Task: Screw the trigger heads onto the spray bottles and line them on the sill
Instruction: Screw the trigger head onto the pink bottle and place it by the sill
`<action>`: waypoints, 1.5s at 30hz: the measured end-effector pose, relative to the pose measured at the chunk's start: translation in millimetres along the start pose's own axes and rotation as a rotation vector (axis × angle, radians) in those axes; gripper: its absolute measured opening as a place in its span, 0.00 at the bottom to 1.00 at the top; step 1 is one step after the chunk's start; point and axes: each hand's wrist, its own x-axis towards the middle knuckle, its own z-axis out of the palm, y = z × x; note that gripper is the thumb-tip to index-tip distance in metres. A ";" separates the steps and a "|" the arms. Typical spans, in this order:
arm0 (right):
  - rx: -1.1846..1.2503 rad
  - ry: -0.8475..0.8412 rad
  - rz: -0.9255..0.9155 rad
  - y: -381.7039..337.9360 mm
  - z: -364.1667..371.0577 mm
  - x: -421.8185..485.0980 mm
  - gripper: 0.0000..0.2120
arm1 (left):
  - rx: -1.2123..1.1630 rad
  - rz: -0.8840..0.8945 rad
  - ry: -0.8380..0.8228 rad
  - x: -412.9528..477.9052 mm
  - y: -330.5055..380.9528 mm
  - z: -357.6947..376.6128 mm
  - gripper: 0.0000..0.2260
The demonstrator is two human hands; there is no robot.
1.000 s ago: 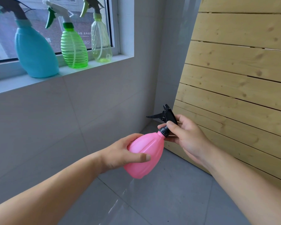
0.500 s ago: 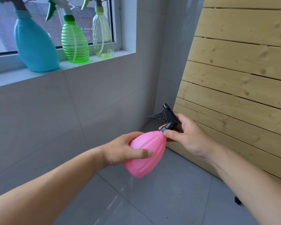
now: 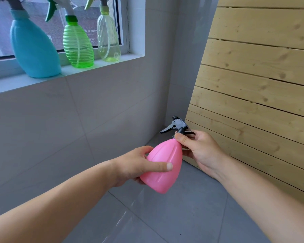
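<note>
While the left hand wraps the belly of the pink spray bottle, thumb laid across its front, the bottle is held tilted in mid-air above the grey floor, likely braced against twisting. Right hand closed at the neck, thumb and fingers pinching the collar under the black trigger head, nozzle pointing left; probably tightening, seating not visible. On the sill a blue bottle, green ribbed bottle and clear bottle stand upright, capped, in a row, the pink one well apart from them
</note>
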 end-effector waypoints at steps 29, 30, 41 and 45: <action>0.047 0.015 0.054 4.3 3.2 -0.2 0.07 | -0.275 -0.113 -0.198 2.4 -7.9 -7.0 0.30; 0.051 0.014 0.056 5.2 3.2 -0.7 0.07 | -0.251 -0.102 -0.176 2.7 -8.5 -7.8 0.31; 0.044 0.037 0.068 4.2 4.8 -1.0 0.09 | -0.293 -0.135 -0.215 3.2 -5.1 -0.4 0.28; 0.051 0.032 0.066 6.7 4.7 -1.0 0.08 | -0.096 -0.108 -0.025 3.2 -1.9 3.7 0.36</action>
